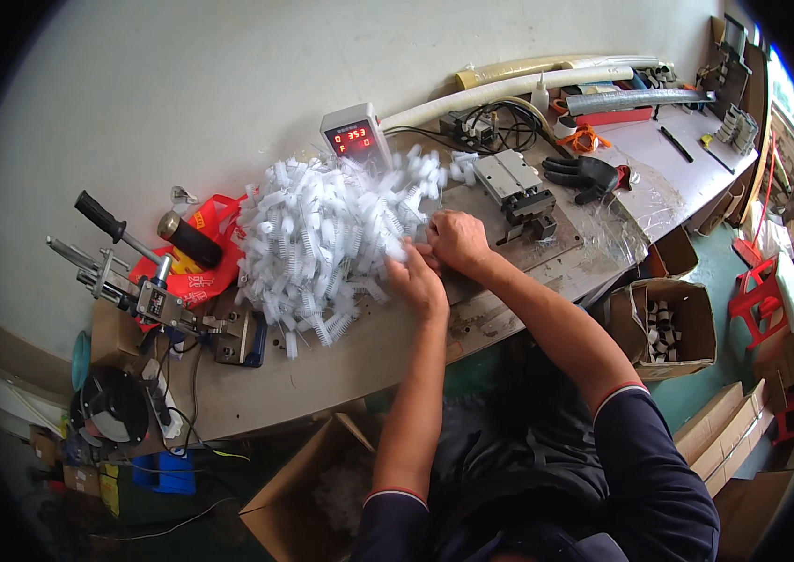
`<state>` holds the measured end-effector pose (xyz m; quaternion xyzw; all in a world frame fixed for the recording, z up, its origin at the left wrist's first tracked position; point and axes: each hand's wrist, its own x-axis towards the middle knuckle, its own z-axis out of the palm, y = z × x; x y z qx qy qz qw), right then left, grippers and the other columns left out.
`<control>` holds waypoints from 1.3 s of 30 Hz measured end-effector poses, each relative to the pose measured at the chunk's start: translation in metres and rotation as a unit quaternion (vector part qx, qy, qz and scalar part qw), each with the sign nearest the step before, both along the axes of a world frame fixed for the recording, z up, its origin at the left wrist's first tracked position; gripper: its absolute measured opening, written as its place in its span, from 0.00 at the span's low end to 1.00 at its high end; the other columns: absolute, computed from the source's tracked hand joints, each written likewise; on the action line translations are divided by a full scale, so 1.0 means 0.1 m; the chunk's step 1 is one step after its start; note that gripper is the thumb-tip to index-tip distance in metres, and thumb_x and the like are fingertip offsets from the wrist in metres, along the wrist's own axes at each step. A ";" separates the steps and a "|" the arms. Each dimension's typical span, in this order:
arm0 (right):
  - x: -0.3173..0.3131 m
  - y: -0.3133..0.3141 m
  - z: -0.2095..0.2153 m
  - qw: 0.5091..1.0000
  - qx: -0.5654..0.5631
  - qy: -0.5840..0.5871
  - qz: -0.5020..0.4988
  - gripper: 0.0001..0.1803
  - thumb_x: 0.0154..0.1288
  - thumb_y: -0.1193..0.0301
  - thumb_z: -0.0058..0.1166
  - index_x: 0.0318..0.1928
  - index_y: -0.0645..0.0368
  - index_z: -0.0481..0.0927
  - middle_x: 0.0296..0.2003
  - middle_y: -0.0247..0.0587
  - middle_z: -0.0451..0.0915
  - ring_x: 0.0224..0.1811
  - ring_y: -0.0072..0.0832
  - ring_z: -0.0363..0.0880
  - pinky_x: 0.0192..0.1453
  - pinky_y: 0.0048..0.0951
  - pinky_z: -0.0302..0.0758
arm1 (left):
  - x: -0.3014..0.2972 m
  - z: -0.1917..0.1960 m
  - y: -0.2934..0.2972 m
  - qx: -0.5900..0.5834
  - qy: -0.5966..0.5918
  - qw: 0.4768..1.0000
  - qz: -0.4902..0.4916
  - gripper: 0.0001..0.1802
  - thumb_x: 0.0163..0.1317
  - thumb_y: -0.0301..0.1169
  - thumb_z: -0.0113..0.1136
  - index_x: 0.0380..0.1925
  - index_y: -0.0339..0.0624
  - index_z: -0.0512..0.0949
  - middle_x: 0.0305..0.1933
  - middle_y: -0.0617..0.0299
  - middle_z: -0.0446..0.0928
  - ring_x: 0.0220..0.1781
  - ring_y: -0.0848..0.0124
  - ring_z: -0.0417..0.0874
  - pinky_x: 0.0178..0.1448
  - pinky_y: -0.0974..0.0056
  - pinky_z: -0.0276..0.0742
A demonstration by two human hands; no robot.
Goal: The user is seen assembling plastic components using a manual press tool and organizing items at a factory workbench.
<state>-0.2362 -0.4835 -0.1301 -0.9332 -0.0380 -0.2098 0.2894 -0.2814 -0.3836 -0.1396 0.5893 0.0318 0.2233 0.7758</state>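
A large heap of small white ribbed plastic pieces (pixel 322 244), some with comb-like teeth, lies on the workbench. At its right edge my left hand (pixel 419 279) and my right hand (pixel 459 242) meet, fingertips close together. The right hand is curled closed. The fingers of the left are bent towards it, against the heap. Whatever the two hold is too small or too hidden to make out. Just right of the right hand sits a metal press fixture (pixel 516 192) on a flat plate.
A lever hand press (pixel 158 300) and a red plastic bag (pixel 219 229) stand left of the heap. Behind it is a counter box with red digits (pixel 356 139). A black glove (pixel 586 176) lies right. Cardboard boxes (pixel 636 328) (pixel 299 478) sit below the bench.
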 end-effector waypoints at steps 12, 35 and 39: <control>-1.48 -0.86 0.01 0.982 0.146 0.064 -0.103 0.11 0.62 0.63 0.60 0.34 0.58 0.86 0.27 0.55 0.85 0.34 0.55 0.86 0.41 0.50 0.81 | -0.05 0.08 0.03 -0.003 0.052 0.998 -0.019 0.11 0.79 0.30 0.48 0.52 0.36 0.74 0.33 0.61 0.82 0.24 0.79 0.74 0.24 0.72 0.69; -1.26 -1.25 0.01 0.976 0.102 0.057 -0.184 0.12 0.57 0.63 0.59 0.32 0.60 0.86 0.29 0.53 0.85 0.36 0.52 0.86 0.45 0.47 0.80 | -0.07 0.09 0.00 0.041 0.059 0.997 -0.032 0.12 0.79 0.33 0.49 0.50 0.36 0.75 0.34 0.63 0.82 0.26 0.79 0.76 0.28 0.70 0.71; -1.24 -1.25 0.02 0.973 0.111 0.058 -0.194 0.12 0.57 0.64 0.59 0.33 0.60 0.86 0.28 0.51 0.85 0.34 0.47 0.87 0.43 0.43 0.80 | -0.06 0.06 0.00 0.054 0.049 0.997 -0.032 0.12 0.80 0.33 0.48 0.50 0.36 0.76 0.34 0.63 0.83 0.27 0.79 0.77 0.29 0.70 0.72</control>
